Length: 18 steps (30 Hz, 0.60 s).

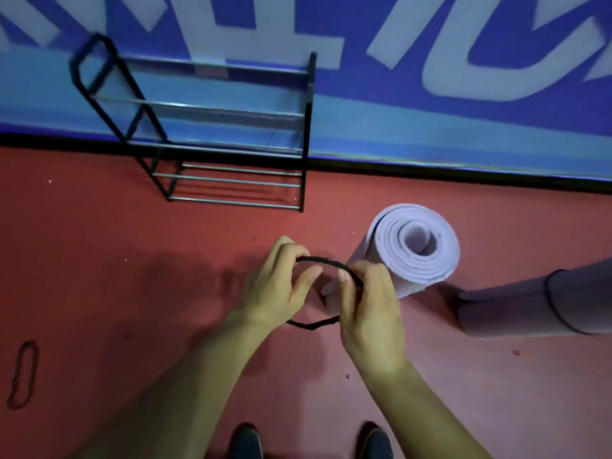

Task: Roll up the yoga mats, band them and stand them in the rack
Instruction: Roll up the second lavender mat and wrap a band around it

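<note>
Rack (pixel 309 134) stands beyond; left hand (pixel 275 286) and right hand (pixel 367 303) grip band (pixel 318 259).

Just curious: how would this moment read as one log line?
left hand, right hand: pinch black elastic band | rolled lilac foam mat: upright beside hands | black metal rack: empty

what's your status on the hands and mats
Both busy: left hand and right hand pinch a black elastic band, stretched between them. Beside right hand, rolled lilac foam yoga mat, no band seen. Nothing blocking the black metal rack, empty.
</note>
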Each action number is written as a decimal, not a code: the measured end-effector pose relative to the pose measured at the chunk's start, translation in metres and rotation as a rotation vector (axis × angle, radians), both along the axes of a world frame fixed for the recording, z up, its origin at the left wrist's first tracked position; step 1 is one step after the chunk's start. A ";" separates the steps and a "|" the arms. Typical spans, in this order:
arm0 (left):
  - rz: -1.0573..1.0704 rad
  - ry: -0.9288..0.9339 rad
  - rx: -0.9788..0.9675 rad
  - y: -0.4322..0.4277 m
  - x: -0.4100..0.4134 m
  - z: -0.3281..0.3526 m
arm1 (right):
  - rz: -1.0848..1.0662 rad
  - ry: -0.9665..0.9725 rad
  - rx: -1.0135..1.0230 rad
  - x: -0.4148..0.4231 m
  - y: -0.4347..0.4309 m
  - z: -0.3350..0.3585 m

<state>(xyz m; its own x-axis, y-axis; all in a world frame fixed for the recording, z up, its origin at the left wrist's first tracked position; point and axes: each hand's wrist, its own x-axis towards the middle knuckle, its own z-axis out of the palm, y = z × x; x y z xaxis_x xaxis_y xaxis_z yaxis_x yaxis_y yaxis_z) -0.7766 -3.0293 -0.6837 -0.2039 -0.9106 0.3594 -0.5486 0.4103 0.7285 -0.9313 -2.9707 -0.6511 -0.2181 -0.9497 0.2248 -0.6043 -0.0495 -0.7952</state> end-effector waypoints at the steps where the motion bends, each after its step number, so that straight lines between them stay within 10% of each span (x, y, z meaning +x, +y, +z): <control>1: -0.007 -0.003 -0.037 -0.003 -0.010 0.015 | -0.025 0.017 -0.028 -0.010 0.001 0.015; 18: -0.012 -0.034 0.166 -0.037 -0.144 0.045 | -0.295 0.046 0.099 -0.122 -0.028 0.038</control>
<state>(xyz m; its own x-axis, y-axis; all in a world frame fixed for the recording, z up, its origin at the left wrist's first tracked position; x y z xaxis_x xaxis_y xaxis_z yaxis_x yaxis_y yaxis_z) -0.9203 -3.0661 -0.6387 -0.2245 -0.9544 0.1969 -0.5698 0.2925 0.7680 -1.0535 -2.9988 -0.6132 -0.4794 -0.8647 0.1500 -0.6163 0.2100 -0.7590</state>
